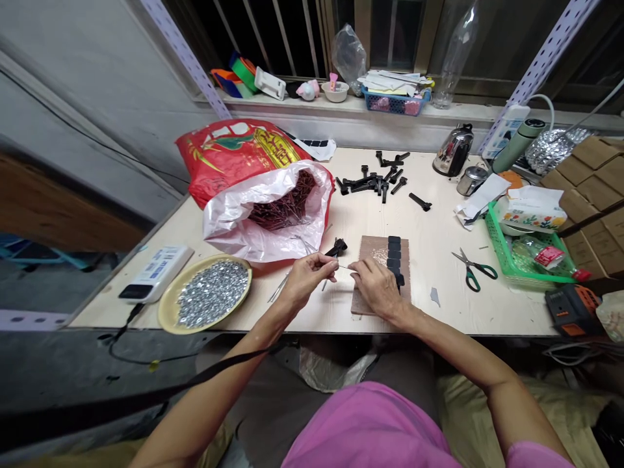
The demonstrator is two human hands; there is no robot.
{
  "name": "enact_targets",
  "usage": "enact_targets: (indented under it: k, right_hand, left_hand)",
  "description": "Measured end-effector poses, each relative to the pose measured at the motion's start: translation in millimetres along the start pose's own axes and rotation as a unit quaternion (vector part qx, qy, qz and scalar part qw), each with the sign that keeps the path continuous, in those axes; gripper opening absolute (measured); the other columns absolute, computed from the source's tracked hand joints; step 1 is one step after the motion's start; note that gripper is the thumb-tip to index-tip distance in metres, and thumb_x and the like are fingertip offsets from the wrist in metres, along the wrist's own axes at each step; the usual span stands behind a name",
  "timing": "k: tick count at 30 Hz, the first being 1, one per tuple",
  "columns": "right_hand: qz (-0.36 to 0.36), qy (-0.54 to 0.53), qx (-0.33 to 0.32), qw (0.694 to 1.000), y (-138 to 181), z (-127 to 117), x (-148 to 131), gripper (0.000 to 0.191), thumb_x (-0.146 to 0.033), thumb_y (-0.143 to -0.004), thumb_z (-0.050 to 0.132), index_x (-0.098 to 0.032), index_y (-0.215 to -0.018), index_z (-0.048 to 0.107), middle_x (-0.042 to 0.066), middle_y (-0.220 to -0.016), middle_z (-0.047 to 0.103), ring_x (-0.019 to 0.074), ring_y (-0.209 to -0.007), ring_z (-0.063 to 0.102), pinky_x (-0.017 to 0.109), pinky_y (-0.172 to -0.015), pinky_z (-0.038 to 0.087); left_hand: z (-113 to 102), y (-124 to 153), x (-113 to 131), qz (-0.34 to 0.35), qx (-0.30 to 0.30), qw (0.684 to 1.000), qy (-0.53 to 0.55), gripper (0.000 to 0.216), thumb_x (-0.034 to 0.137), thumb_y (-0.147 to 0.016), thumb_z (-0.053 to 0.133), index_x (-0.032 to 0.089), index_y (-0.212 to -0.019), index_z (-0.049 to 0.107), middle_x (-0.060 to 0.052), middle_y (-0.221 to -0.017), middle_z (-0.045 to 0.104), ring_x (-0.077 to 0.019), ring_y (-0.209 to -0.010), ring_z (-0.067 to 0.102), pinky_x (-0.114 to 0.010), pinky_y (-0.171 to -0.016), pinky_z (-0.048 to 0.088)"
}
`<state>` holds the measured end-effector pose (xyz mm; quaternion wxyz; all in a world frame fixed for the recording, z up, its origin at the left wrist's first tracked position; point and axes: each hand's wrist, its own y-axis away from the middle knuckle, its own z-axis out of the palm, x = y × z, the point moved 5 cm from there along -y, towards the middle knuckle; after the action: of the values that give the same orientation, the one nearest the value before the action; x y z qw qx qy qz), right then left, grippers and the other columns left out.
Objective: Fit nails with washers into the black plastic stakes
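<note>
My left hand is closed in a pinch on a thin metal rod, which points right toward my other hand. My right hand is closed with its fingertips at the rod's far end, its palm over a brown board. Whatever sits at those fingertips is too small to make out. Black rectangular pieces lie in a column on the board, partly hidden by the right hand. Just beyond the left hand lies a small black part. Several thin metal rods rest beside the left wrist.
On the left stand a yellow bowl of small shiny metal pieces, a white power bank and a red sack holding dark red rods. Black parts are scattered at the back. Scissors and a green basket are on the right.
</note>
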<state>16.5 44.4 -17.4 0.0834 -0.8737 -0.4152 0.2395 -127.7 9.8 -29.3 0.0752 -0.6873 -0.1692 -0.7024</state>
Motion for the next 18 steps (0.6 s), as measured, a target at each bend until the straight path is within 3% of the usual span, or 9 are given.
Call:
enact_targets:
  k: [3,7,12,15,18]
  right_hand:
    - [0.005,0.045,0.001,0.999,3,-3,4,0.022,-0.021,-0.097,0.043,-0.019,-0.093,0.065,0.005,-0.085,0.063,0.0156,-0.078,0.059,0.026,-0.068,0.042]
    - [0.024,0.004,-0.008,1.0,7,-8,17,0.019,-0.024,-0.096,0.047,-0.021,-0.1,0.066,0.003,-0.091,0.061,0.0125,-0.077,0.059,0.022,-0.063,0.041]
    - [0.061,0.033,0.014,0.997,13,-26,60,0.017,-0.028,-0.094,0.052,-0.023,-0.097,0.069,0.002,-0.095,0.059,0.0109,-0.077,0.057,0.021,-0.062,0.041]
    - [0.075,0.064,0.001,0.995,13,-33,95,0.015,-0.026,-0.092,0.055,-0.023,-0.095,0.069,0.002,-0.094,0.06,0.0117,-0.08,0.057,0.022,-0.065,0.041]
    - [0.091,0.101,-0.018,0.991,12,-33,127,0.012,-0.022,-0.09,0.058,-0.021,-0.093,0.07,0.004,-0.094,0.06,0.0139,-0.083,0.056,0.024,-0.068,0.04]
  left_hand:
    - [4,1,-1,-0.008,0.0,1.0,-0.019,0.035,0.045,-0.054,0.077,0.014,-0.065,0.063,0.001,-0.059,0.06,-0.0119,-0.051,0.057,-0.026,-0.056,0.045]
    - [16,3,-1,-0.017,-0.017,0.999,-0.024,0.037,0.048,-0.057,0.076,0.015,-0.067,0.064,0.0,-0.061,0.061,-0.0132,-0.055,0.059,-0.028,-0.061,0.049]
    - [23,-1,-9,-0.014,-0.032,0.999,-0.012,0.051,0.055,-0.066,0.068,0.014,-0.095,0.066,-0.003,-0.077,0.063,-0.0163,-0.069,0.062,-0.031,-0.065,0.053]
    - [28,-5,-20,0.04,-0.054,0.992,-0.109,0.049,0.055,-0.074,0.061,0.015,-0.103,0.064,-0.006,-0.088,0.066,-0.0206,-0.079,0.064,-0.036,-0.071,0.055]
    - [44,-1,-35,0.149,-0.113,0.953,-0.239,0.04,0.048,-0.082,0.054,0.019,-0.108,0.063,-0.01,-0.104,0.067,-0.0256,-0.098,0.063,-0.043,-0.085,0.053]
